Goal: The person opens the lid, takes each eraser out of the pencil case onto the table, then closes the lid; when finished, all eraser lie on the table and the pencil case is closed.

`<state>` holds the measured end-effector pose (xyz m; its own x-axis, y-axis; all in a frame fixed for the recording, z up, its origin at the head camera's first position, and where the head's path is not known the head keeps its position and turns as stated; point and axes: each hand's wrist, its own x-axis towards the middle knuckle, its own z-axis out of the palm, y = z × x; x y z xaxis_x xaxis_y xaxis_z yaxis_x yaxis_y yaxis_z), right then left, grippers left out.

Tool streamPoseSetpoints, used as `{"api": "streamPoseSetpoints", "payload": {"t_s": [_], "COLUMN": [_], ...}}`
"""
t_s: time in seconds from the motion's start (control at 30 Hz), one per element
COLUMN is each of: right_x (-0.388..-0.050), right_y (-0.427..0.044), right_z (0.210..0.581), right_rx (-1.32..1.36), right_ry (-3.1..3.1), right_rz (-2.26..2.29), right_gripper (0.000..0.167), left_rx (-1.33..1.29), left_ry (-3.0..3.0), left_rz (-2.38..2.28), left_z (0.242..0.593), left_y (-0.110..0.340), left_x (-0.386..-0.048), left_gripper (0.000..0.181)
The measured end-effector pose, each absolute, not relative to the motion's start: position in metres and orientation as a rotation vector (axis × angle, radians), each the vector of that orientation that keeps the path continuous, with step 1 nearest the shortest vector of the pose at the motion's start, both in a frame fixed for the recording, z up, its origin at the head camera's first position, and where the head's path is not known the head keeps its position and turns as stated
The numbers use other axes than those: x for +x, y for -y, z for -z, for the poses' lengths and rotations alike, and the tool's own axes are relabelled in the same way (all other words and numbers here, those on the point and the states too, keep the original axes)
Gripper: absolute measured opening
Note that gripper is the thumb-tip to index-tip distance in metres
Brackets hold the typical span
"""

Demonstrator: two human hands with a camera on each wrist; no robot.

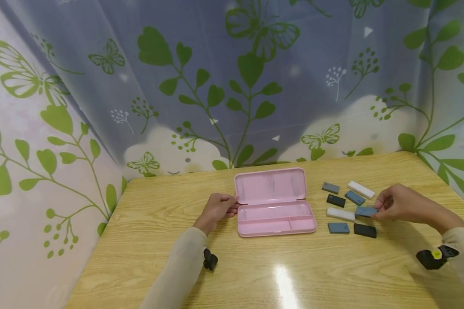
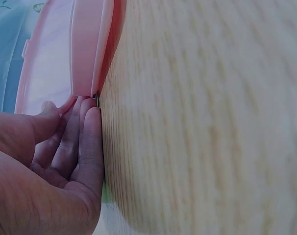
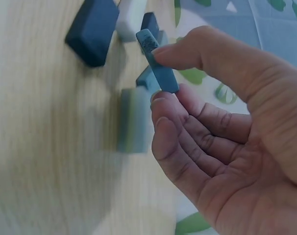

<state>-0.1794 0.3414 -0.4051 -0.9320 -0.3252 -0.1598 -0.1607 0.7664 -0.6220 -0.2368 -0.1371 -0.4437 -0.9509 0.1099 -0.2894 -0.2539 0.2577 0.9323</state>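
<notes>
An open pink pencil case (image 1: 277,228) lies on the table, its lid (image 1: 270,185) tipped back; the compartments show nothing inside. My left hand (image 1: 218,208) is at the case's left end by the hinge. In the left wrist view, the left hand (image 2: 55,161) has its thumb at the lid's corner and its fingers against the case's end. On the right, my right hand (image 1: 402,205) pinches a blue eraser (image 1: 365,211) between thumb and fingers. The right wrist view shows this eraser (image 3: 158,63) raised off the table, some dark marking on its face.
Several erasers lie right of the case: white ones (image 1: 361,189) (image 1: 340,214), black ones (image 1: 335,200) (image 1: 365,230), blue ones (image 1: 354,198) (image 1: 338,228) and a grey one (image 1: 330,188). A patterned curtain (image 1: 216,86) hangs behind the wooden table (image 1: 232,279).
</notes>
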Motion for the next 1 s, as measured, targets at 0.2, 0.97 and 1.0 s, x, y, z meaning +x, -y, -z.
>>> {"api": "streamPoseSetpoints", "payload": {"t_s": [0.2, 0.97, 1.0], "right_x": [-0.175, -0.179, -0.18], "right_y": [-0.35, -0.33, -0.326], "right_z": [0.411, 0.396, 0.393], "right_rx": [-0.347, -0.427, -0.441], "right_ry": [-2.671, -2.679, -2.687], "right_rz": [0.942, 0.976, 0.97], "right_gripper": [0.022, 0.024, 0.024], "left_rx": [-0.118, -0.105, -0.099], "left_ry": [-2.237, -2.271, -2.28], "left_rz": [-1.742, -1.767, -1.771], "left_z": [0.444, 0.446, 0.446], "left_y": [0.138, 0.135, 0.134], "left_x": [-0.238, -0.237, -0.237], "left_gripper": [0.032, 0.029, 0.029]}}
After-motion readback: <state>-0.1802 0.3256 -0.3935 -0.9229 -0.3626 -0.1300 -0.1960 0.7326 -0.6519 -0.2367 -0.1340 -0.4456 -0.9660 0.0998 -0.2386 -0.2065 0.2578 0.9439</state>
